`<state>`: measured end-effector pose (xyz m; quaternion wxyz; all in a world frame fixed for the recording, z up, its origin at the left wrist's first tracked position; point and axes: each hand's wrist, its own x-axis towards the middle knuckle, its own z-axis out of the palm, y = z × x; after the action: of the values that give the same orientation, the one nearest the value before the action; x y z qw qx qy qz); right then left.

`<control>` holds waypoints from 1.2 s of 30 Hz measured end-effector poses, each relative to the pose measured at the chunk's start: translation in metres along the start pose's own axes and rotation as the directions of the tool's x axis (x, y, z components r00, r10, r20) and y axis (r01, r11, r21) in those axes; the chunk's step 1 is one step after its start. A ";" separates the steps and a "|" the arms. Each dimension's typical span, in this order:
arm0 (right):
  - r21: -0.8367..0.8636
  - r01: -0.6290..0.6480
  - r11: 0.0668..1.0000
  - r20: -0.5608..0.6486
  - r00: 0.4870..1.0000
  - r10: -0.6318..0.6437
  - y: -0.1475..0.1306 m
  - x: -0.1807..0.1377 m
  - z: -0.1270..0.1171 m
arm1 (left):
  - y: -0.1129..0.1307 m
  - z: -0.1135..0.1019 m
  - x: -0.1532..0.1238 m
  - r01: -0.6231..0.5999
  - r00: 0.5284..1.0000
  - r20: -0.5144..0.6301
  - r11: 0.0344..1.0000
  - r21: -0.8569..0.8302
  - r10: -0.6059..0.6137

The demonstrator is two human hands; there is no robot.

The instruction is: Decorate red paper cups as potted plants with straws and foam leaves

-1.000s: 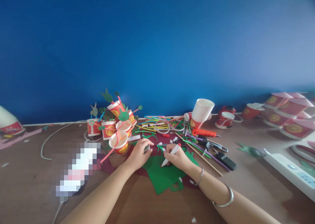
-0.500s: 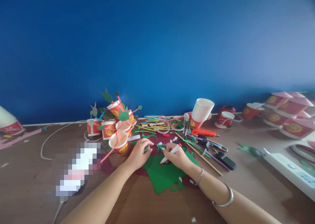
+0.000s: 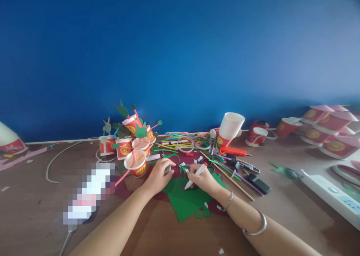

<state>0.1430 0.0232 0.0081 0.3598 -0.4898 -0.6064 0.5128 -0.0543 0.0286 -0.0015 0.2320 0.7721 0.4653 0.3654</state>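
My right hand (image 3: 199,178) is closed around a white marker (image 3: 201,169) with a red end. The marker leans, its tip at a sheet of green paper (image 3: 182,203). My left hand (image 3: 161,175) rests at the paper's upper left edge, fingers curved and thumb apart. Something small and greyish (image 3: 168,169) shows between its thumb and fingers; I cannot make out what it is. Beyond both hands lies a red marker cap (image 3: 189,154). Scissors (image 3: 209,166), partly hidden, are behind my right hand. Dark red paper (image 3: 194,159) lies under the green sheet.
Left stand red paper cups (image 3: 135,164) with straws and green cutouts. Colored straws (image 3: 174,141) lie behind. A cup stack (image 3: 231,128), an orange cutter (image 3: 233,151), a key fob (image 3: 257,183) and a power strip (image 3: 332,194) are right; a blue wall (image 3: 180,61) rises behind.
The marker tip has shifted very slightly down and to the right on the green paper. My left hand has stayed in place.
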 end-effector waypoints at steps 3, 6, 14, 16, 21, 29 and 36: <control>0.062 -0.001 0.998 -0.053 0.999 0.004 0.000 0.001 -0.002 | -0.001 0.000 0.000 0.000 1.000 -0.001 1.000 -0.001 0.000; 0.105 -0.012 0.994 -0.110 0.994 0.023 0.000 0.003 -0.003 | -0.002 0.001 0.000 -0.003 1.000 -0.004 1.000 -0.009 0.003; 0.152 0.025 0.988 -0.136 0.991 -0.004 0.000 0.003 -0.004 | 0.000 0.001 -0.001 0.005 0.999 -0.042 1.000 -0.019 -0.006; 0.139 0.044 0.989 -0.128 0.991 -0.026 0.002 0.002 -0.004 | -0.001 0.000 -0.001 0.038 0.994 -0.106 0.999 -0.014 -0.040; 0.054 0.028 0.998 -0.107 0.994 -0.022 0.000 0.001 -0.001 | -0.007 -0.001 0.000 0.109 0.963 -0.244 0.994 -0.033 -0.113; 0.006 0.001 1.000 -0.225 0.974 0.000 0.002 0.006 -0.010 | -0.010 -0.001 0.001 0.161 0.940 -0.277 0.975 -0.151 -0.198; 0.074 0.019 0.997 -0.402 0.915 0.012 0.009 0.011 -0.018 | -0.015 0.003 0.002 0.086 0.963 -0.255 0.996 -0.034 -0.092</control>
<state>0.1593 0.0392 0.0029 0.4963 -0.5695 -0.5002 0.4233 -0.0599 0.0370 -0.0132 0.1950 0.6940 0.5214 0.4566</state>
